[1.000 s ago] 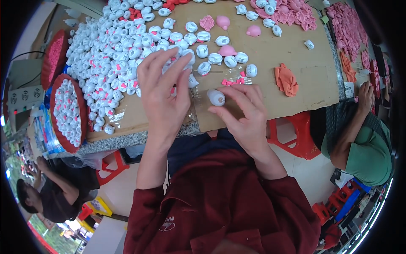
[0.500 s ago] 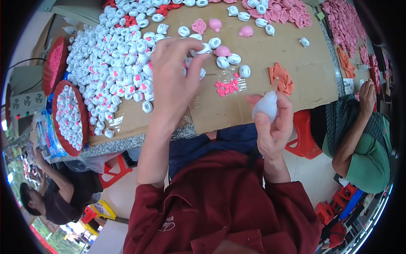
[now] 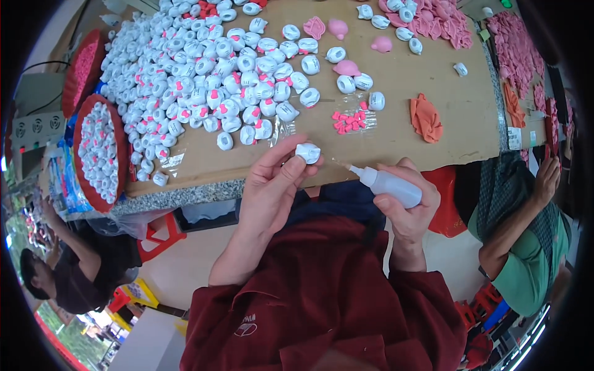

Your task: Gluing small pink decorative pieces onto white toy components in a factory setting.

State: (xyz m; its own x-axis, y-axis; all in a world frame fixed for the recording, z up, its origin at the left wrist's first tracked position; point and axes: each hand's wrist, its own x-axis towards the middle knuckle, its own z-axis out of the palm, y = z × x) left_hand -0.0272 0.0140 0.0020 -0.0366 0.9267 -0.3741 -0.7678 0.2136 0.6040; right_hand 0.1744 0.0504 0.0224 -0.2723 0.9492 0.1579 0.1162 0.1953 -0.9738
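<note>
My left hand (image 3: 270, 185) pinches a small white cat-head-shaped piece (image 3: 308, 153) between thumb and fingers, just above the table's near edge. My right hand (image 3: 413, 207) is wrapped round a translucent squeeze bottle (image 3: 393, 186). The bottle is tilted, its thin nozzle pointing left toward the white piece, with a gap between them. Beyond the hands, small pink bows (image 3: 350, 122) lie in a group on a clear plastic patch. A large heap of similar white pieces (image 3: 198, 80) spreads over the left side, some of them bearing pink bows.
Cardboard (image 3: 396, 145) covers the table. An orange cloth (image 3: 426, 119) lies to the right, and pink rubbery pieces (image 3: 433, 21) are piled at the back. A red basket (image 3: 119, 139) of small white pieces stands at the left. Co-workers sit on either side.
My left hand has drawn back from the heap toward me with a white piece. My right hand has tipped the squeeze bottle from upright to pointing left. The view has shifted slightly.
</note>
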